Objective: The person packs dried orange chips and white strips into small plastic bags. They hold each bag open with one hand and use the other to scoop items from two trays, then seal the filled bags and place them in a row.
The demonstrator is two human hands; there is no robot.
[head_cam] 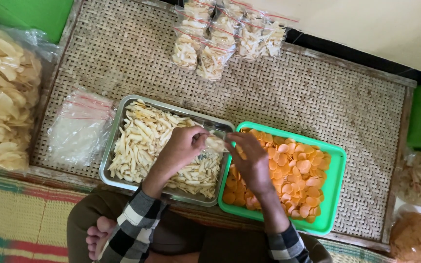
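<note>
My left hand (181,148) and my right hand (252,158) meet over the inner edges of two trays, both pinching a small clear plastic bag (214,143) with pale chips in it. Under my left hand lies a metal tray (113,146) full of pale stick-shaped chips (142,141). Beneath my right hand sits a green plastic tray (336,190) holding round orange chips (298,178). Both trays rest on a woven bamboo table (317,102).
Several filled small bags of pale chips (225,34) lie at the far edge of the table. A stack of flat clear bags (79,126) lies left of the metal tray. Large bags of chips stand at the left (1,97) and right (420,214). My crossed legs and bare foot (98,236) are below.
</note>
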